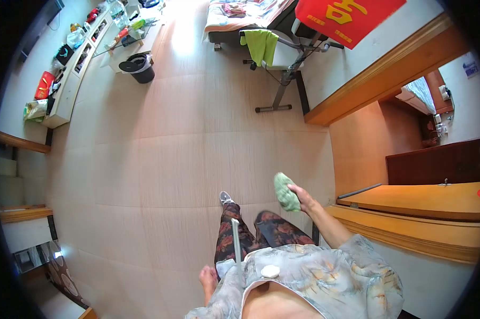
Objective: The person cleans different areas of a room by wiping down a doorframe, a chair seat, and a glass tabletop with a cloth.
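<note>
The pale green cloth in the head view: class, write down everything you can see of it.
The pale green cloth looks like soft, textured fabric, bunched into a compact, roughly oval bundle with creases on its surface. The person's right hand grips it by one side, and most of it sticks out beyond the fingers. It shows against the bare floor, out in front of the body. No other thing is seen touching it. Its full, unfolded shape cannot be told.

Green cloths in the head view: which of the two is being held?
The pale green cloth, bunched in the right hand. The other, a brighter lime-green cloth, hangs untouched farther ahead.
</note>
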`<state>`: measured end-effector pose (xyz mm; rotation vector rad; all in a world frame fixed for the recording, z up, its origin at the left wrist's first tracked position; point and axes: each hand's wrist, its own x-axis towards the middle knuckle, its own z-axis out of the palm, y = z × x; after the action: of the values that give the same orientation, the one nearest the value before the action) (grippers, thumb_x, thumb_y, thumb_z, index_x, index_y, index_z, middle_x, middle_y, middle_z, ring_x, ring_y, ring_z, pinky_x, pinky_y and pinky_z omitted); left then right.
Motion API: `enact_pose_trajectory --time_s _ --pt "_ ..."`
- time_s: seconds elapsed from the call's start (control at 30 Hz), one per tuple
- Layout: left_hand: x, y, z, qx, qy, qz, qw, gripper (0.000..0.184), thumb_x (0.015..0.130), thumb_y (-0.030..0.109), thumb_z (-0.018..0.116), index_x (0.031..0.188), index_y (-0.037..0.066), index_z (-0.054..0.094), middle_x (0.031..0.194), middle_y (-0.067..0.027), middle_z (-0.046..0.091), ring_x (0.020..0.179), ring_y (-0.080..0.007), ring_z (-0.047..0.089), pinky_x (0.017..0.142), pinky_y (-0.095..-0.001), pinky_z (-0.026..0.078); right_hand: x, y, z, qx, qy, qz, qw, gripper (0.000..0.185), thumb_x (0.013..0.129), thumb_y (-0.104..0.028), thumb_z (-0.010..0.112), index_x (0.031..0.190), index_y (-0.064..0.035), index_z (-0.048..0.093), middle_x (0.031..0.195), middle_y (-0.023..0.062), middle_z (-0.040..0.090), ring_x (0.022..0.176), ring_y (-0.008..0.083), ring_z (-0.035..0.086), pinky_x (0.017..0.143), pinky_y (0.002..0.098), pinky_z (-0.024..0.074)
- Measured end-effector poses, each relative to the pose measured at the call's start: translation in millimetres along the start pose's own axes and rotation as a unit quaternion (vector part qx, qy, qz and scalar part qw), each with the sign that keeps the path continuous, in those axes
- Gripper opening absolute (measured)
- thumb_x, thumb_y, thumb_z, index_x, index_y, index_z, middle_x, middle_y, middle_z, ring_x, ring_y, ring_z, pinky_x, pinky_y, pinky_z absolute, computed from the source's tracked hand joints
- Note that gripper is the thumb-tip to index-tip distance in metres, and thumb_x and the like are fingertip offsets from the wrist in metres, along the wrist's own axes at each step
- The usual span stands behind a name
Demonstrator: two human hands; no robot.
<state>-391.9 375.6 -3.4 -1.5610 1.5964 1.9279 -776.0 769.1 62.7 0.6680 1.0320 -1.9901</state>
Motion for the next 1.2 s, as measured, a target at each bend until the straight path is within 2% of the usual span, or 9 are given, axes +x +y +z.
enact_pose_trajectory --time_s 0.03,0.07,0.17,0.2,0.47,0.6,0.7,0.9,1.2 --pt "29.3 21.8 5.9 -0.083 -0.004 0.011 0.997 0.017 0.096 0.024 0.055 0.087 0.01 0.06 0.067 -0.0022 0.061 0.052 -0.01 0.054 0.043 -0.026 0.043 16.9 -14.0 29.3 0.051 -0.051 -0.01 0.997 0.032 0.095 -0.025 0.051 0.117 -0.0023 0.055 0.101 0.0104 0.065 0.086 0.021 0.066 0.076 0.0377 0.0555" --pt "35.8 80.1 21.1 0.012 0.039 -0.003 0.999 0.019 0.096 0.025 0.056 0.088 0.009 0.06 0.067 -0.0024 0.061 0.053 -0.0096 0.055 0.044 -0.0246 0.043 25.2 -30.0 73.4 0.071 -0.043 -0.027 0.996 0.034 0.094 -0.025 0.05 0.119 -0.0016 0.055 0.104 0.0116 0.065 0.091 0.0221 0.066 0.081 0.0391 0.055" --pt "76.0 198.1 57.9 0.009 -0.002 0.068 0.998 0.019 0.097 0.025 0.054 0.099 0.007 0.06 0.072 0.0011 0.058 0.06 -0.0069 0.053 0.05 -0.0216 0.042 64.2 -74.7 158.8 0.098 -0.08 -0.024 0.992 0.04 0.092 -0.024 0.049 0.125 -0.0004 0.053 0.114 0.0151 0.064 0.1 0.0255 0.065 0.092 0.0424 0.0525" --pt "82.1 236.9 73.8 -0.008 -0.029 0.086 0.996 0.034 0.094 0.014 0.054 0.124 -0.001 0.056 0.083 -0.0019 0.06 0.067 -0.0076 0.055 0.056 -0.0221 0.046 75.6 -86.0 179.0 0.118 -0.095 -0.008 0.988 0.039 0.092 -0.024 0.05 0.123 -0.0003 0.055 0.113 0.0153 0.065 0.099 0.0255 0.065 0.092 0.0424 0.0525" --pt "131.5 477.9 213.5 -0.035 -0.202 0.17 0.964 0.037 0.097 0.028 0.058 0.123 0.001 0.059 0.101 -0.0069 0.066 0.087 -0.0136 0.065 0.073 -0.0272 0.054 175.6 -160.4 294.5 0.158 -0.163 0.041 0.973 0.037 0.089 -0.027 0.054 0.113 -0.0005 0.062 0.107 0.0146 0.068 0.097 0.0264 0.067 0.092 0.0432 0.0528" --pt "167.7 533.2 268.0 -0.077 -0.264 0.105 0.956 0.044 0.095 0.039 0.059 0.12 0.003 0.06 0.105 -0.009 0.067 0.09 -0.0154 0.066 0.076 -0.0289 0.056 222.8 -199.1 298.5 0.171 -0.192 0.078 0.963 0.04 0.088 -0.026 0.054 0.117 0.0007 0.06 0.108 0.0163 0.067 0.099 0.0279 0.067 0.092 0.0439 0.0524" --pt "202.8 596.3 308.0 -0.146 -0.277 0.015 0.95 0.033 0.094 0.029 0.063 0.112 0.001 0.064 0.098 -0.0065 0.068 0.085 -0.0131 0.065 0.073 -0.0271 0.055 267.5 -245.8 317.7 0.161 -0.209 0.102 0.959 0.041 0.089 -0.027 0.053 0.118 0.0016 0.059 0.108 0.0163 0.067 0.098 0.0275 0.067 0.092 0.0423 0.053" --pt "223.0 620.2 340.3 -0.167 -0.278 0.067 0.944 0.018 0.09 0.014 0.067 0.102 0.001 0.066 0.087 -0.0047 0.068 0.077 -0.0133 0.066 0.072 -0.0282 0.056 282.6 -277.6 314.9 0.178 -0.19 0.11 0.959 0.04 0.091 -0.027 0.051 0.117 0.0021 0.059 0.108 0.0168 0.067 0.096 0.0267 0.068 0.09 0.0398 0.0543" --pt "296.8 713.9 340.1 -0.348 -0.256 0.015 0.902 0.016 0.094 0.018 0.055 0.104 0.005 0.058 0.106 -0.0074 0.066 0.095 -0.0201 0.064 0.083 -0.0372 0.054 358.9 -332.5 339.9 0.143 -0.113 0.084 0.98 0.04 0.091 -0.023 0.055 0.124 -0.0003 0.055 0.12 0.0153 0.063 0.111 0.0272 0.061 0.102 0.0427 0.0453"
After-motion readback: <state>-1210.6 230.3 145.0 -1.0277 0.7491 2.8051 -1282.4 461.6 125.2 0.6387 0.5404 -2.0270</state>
